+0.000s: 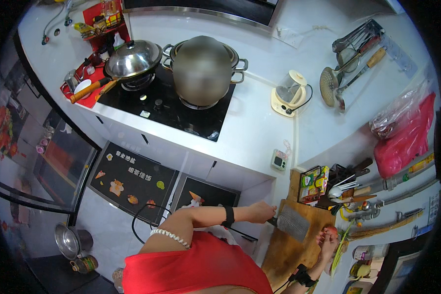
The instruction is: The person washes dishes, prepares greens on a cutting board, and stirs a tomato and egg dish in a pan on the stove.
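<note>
My left hand [261, 212] grips the dark handle of a cleaver [293, 222]. Its broad blade, patterned with wavy lines, lies over a wooden cutting board [287, 253]. Farther right, my right hand [327, 242] has its fingers on a round red item [331, 230], likely a tomato, at the board's far edge. The blade and this item are apart. Beside the right hand are long green stalks [341, 247] that look like scallions. Each wrist wears a black band.
On the black cooktop [161, 106] stand a lidded wok [134, 60] and a large, partly blurred pot [202, 73]. An electric kettle [289, 93] and a small device [279, 160] sit on the white counter. A wire rack [313, 183] and utensils [347, 193] crowd the board's upper end.
</note>
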Action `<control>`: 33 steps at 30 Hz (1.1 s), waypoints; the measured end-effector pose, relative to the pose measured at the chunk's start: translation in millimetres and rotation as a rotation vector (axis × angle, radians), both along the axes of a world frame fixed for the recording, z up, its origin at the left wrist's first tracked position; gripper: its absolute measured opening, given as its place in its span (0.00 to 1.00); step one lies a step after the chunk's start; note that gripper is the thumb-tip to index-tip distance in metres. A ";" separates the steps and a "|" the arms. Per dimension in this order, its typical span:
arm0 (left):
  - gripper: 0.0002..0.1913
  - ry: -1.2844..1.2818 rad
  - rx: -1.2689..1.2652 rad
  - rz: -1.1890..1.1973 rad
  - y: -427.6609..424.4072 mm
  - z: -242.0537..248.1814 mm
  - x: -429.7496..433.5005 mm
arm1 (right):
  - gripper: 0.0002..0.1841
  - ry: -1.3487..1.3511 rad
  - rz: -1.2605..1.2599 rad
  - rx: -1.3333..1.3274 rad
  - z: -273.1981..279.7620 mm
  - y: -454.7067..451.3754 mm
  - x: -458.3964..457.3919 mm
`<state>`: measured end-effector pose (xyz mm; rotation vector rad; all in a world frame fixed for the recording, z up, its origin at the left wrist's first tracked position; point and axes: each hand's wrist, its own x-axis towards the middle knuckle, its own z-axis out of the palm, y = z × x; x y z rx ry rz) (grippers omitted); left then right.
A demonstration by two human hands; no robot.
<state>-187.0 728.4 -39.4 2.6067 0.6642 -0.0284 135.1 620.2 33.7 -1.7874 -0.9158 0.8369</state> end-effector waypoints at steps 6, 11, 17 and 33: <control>0.12 -0.308 0.299 -0.082 -21.2 -53.6 47.7 | 0.15 -0.017 0.067 0.017 -2.7 -25.9 -10.0; 0.18 -0.264 0.275 -0.089 -35.7 -69.2 79.1 | 0.13 -0.010 0.054 -0.008 -1.1 -41.2 -31.7; 0.14 -0.400 0.228 -0.011 -46.8 -108.7 101.2 | 0.11 -0.049 0.144 -0.027 -16.1 -34.5 -48.2; 0.13 -0.076 0.032 0.584 -107.2 -35.4 -258.7 | 0.09 -0.595 0.427 0.148 -45.3 45.6 -323.5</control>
